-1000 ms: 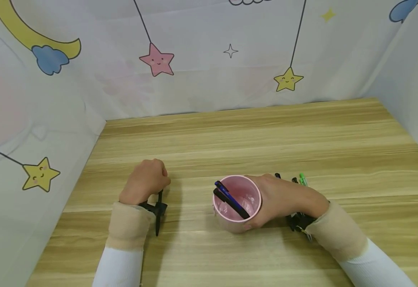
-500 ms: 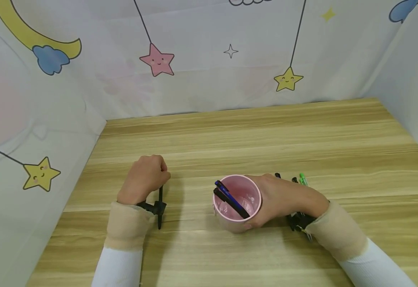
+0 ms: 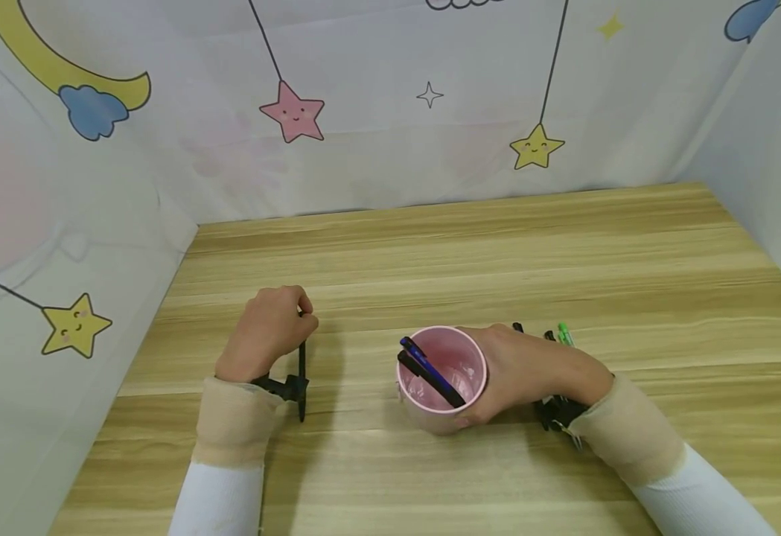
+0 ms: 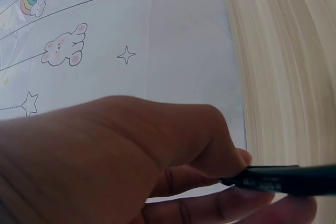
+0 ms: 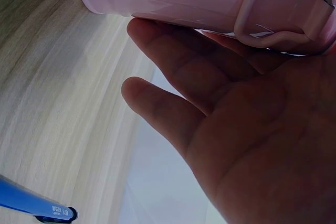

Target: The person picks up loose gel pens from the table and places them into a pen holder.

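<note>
My left hand is over the left part of the table and pinches a slim black pen between thumb and fingers. In the head view that pen points back toward the wrist. My right hand grips a pink cup from its right side, thumb at the near side. Inside the cup a blue pen and a black pen lean against the left rim. The right wrist view shows the fingers along the cup's wall, beside its moulded handle; the little finger stands away from it.
Right of the cup, partly hidden under my right forearm, lie several more pens, one with a green end. A blue pen lies on the wooden table in the right wrist view. A printed white cloth borders the table's back.
My left hand has shifted slightly away from the person, taking the black pen along, and more of the pen shows near the thumb. The right hand and cup have stayed put.
</note>
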`<state>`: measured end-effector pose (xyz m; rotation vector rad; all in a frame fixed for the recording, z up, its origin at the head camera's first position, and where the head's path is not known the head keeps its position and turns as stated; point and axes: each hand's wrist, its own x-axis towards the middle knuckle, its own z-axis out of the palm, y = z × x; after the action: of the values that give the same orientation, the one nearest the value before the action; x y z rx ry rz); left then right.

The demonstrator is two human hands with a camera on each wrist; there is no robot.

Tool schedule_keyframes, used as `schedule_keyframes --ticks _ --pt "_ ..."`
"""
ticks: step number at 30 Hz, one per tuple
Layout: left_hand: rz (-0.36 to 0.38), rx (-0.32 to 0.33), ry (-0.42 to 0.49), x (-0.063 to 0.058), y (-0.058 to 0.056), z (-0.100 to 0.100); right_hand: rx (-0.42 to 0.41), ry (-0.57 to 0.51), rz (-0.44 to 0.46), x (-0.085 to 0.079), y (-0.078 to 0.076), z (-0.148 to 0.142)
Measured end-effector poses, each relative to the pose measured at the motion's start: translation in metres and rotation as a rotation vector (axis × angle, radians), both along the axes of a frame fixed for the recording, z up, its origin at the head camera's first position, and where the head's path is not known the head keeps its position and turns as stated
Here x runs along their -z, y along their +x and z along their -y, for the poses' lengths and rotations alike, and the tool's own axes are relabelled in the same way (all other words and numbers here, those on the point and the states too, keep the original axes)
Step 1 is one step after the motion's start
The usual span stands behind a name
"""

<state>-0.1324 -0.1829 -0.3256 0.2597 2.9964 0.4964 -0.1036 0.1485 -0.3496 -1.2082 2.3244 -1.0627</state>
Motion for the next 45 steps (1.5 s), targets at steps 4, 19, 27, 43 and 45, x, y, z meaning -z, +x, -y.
schedule_keyframes --ticks 4,19,27,43,45 --pt "-0.022 0.006 0.010 -0.0001 0.0007 0.0004 0.002 0.004 -0.009 0.0008 0.0001 0.0007" --pt "-0.104 0.016 0.039 -0.0004 0.0007 0.0017 0.002 -0.001 0.004 0.0012 0.0016 0.0017" --pt "-0.151 0.022 0.065 -0.0009 0.0003 0.0001 0.004 0.006 -0.008 0.0015 0.0014 0.0017" --pt "-0.204 0.020 0.115 -0.0049 -0.0006 -0.0054 -0.006 -0.005 0.002 -0.0002 -0.0009 0.0006" --pt "-0.206 0.023 0.118 -0.0061 -0.0002 -0.0061 -0.008 -0.006 0.002 -0.0005 -0.0013 0.0003"
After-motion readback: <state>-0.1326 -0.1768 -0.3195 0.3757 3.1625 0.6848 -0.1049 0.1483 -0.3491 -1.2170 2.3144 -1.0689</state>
